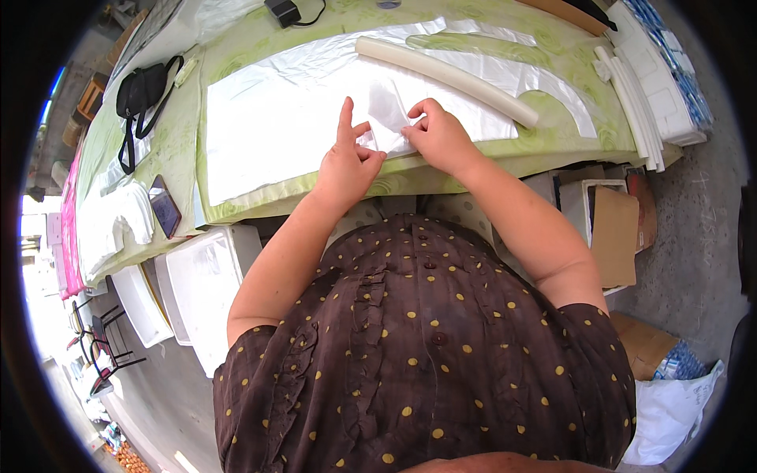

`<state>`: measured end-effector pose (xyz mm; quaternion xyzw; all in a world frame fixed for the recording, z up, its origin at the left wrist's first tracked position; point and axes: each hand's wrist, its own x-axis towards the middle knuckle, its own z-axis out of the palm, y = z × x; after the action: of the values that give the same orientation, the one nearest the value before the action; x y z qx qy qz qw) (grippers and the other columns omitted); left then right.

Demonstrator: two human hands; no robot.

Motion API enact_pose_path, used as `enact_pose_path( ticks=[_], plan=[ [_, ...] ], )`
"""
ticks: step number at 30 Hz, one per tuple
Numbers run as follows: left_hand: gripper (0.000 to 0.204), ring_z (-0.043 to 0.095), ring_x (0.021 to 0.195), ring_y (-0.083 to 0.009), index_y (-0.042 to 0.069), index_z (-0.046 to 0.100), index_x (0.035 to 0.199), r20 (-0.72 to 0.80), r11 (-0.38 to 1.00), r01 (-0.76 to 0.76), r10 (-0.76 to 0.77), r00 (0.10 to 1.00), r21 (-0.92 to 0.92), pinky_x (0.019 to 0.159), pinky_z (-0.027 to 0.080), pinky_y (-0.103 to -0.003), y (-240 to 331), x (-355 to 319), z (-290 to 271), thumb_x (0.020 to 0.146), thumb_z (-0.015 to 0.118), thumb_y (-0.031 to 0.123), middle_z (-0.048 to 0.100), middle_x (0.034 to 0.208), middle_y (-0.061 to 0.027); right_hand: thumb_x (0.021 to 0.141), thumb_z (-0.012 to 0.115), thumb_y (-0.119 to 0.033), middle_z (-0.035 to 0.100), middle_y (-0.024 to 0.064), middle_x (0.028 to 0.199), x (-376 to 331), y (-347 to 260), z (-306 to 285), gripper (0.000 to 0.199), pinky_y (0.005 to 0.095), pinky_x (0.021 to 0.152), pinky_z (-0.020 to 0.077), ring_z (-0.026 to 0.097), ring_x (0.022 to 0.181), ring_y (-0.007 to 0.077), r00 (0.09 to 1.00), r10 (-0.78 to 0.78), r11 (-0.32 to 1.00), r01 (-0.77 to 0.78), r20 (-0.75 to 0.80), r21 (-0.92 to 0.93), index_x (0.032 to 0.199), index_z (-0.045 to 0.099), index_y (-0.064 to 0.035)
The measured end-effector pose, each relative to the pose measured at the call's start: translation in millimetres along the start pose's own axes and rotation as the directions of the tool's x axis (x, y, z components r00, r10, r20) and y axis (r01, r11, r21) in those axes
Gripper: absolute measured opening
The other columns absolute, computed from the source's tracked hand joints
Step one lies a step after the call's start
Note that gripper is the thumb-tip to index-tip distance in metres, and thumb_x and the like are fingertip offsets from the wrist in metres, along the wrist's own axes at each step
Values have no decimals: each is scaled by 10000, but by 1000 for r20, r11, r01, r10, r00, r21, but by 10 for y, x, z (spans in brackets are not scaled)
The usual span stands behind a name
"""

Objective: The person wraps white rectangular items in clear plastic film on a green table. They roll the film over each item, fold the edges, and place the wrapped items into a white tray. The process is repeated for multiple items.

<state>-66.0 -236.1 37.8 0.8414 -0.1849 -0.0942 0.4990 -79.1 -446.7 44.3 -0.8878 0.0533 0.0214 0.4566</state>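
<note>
My left hand (347, 162) and my right hand (438, 135) meet at the near edge of a table covered in green cloth (177, 150). Both pinch a small clear plastic piece (385, 118) that lies on a large sheet of clear plastic film (276, 118). The left index finger points up while thumb and other fingers grip the piece's left edge. My right fingers curl on its right edge. A long white foam tube (445, 79) lies diagonally on the film just beyond my hands.
A black bag (142, 91) and a phone (165, 206) rest on the table's left part. White foam strips (631, 102) are stacked at the right end. White plastic bins (201, 284) stand below at left, cardboard boxes (615, 236) at right.
</note>
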Motion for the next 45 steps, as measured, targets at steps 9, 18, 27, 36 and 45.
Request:
enact_pose_path(
  ticks=[9,18,27,36,45],
  plan=[
    [957,581,1229,-307,119,184,1620,-32,933,-18,32,999,359,1098,401,-484,179,27,36,865,759,249,483,1490,-208,929,668,-278,724,135,902,-33,-75,78,286,438,770,531,698,859,335,997,-8,984,-7,-83,-180,1089,574,-60],
    [904,183,1554,-341,101,371,1566,300,644,-361,207,931,675,1241,142,-576,-60,350,111,908,556,693,268,1654,-160,925,656,-290,723,133,922,-58,-143,111,268,435,759,537,700,869,326,995,31,984,-48,-98,-173,1078,591,-80],
    [828,273,1527,-291,144,410,1538,443,640,-518,293,848,568,1236,175,-579,-15,78,12,846,736,459,328,1638,-81,901,687,-186,697,122,905,-508,-31,15,219,380,751,536,673,810,257,996,-67,998,68,53,-9,1018,588,-30],
    [752,346,1484,-267,168,476,1496,390,629,-522,349,852,576,1235,234,-520,-52,-2,11,802,764,212,406,1584,-42,840,645,-98,716,77,1018,-123,241,-51,186,440,973,464,615,1042,340,836,-549,790,517,-7,-329,1024,659,-70],
    [355,533,1305,-265,134,711,1220,133,805,-383,364,922,453,1120,372,-444,-131,155,46,881,672,234,662,1320,-21,800,681,-115,697,84,1080,-146,313,-218,216,442,922,462,591,1066,328,752,-659,698,622,20,-353,1016,673,-110]
  ],
)
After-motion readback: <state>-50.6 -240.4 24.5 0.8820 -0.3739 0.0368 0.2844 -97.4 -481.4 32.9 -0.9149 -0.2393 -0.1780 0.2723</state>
